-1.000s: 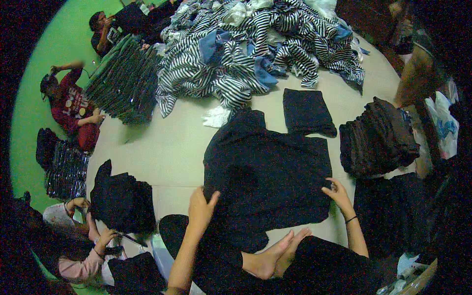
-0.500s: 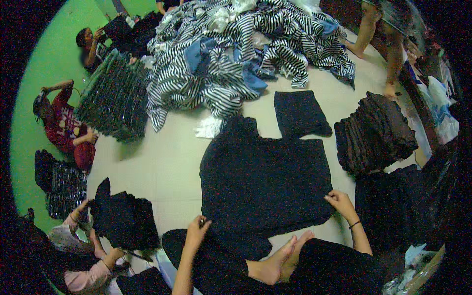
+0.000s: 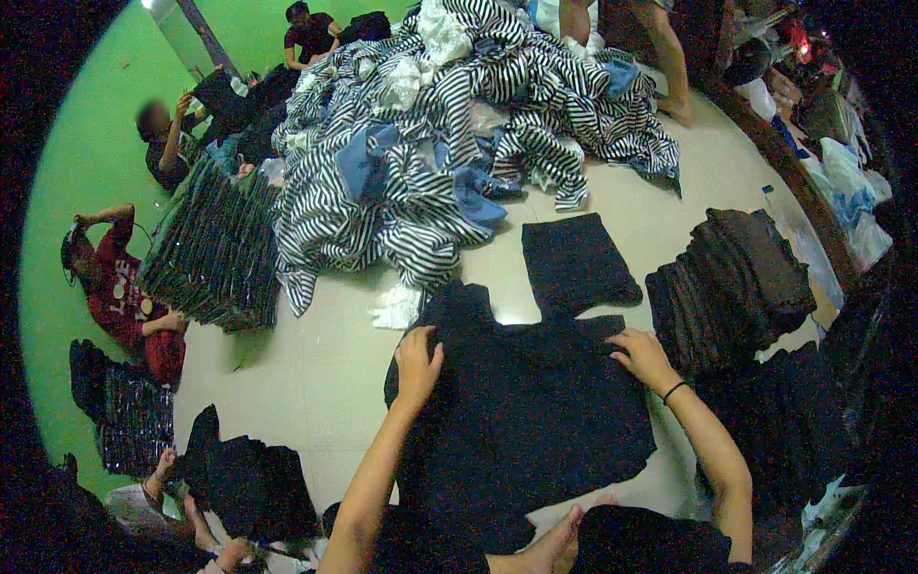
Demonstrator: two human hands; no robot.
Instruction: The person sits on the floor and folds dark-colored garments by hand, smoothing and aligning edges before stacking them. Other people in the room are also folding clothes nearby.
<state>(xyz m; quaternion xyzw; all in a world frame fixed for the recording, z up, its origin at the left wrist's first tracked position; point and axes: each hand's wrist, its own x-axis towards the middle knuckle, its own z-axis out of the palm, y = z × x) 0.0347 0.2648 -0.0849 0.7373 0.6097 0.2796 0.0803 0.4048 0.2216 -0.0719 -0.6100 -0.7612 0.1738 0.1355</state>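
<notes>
A dark navy garment (image 3: 521, 411) lies spread flat on the pale floor in front of me. My left hand (image 3: 418, 364) rests on its upper left part, fingers pressed onto the cloth near the shoulder. My right hand (image 3: 644, 357), with a thin black band at the wrist, presses on the garment's upper right edge. Whether either hand pinches the fabric is hard to tell. Just beyond the garment lies a folded dark piece (image 3: 576, 262). My bare foot (image 3: 555, 540) shows at the bottom edge.
A big heap of black-and-white striped clothes (image 3: 449, 134) fills the far floor. Stacks of folded dark garments (image 3: 732, 282) stand to the right, a striped stack (image 3: 215, 253) to the left. Several people sit along the green wall; a person's legs (image 3: 669, 57) stand at the back.
Both hands have moved from the garment's near edge up to its far, upper part. The view has shifted closer to the garment.
</notes>
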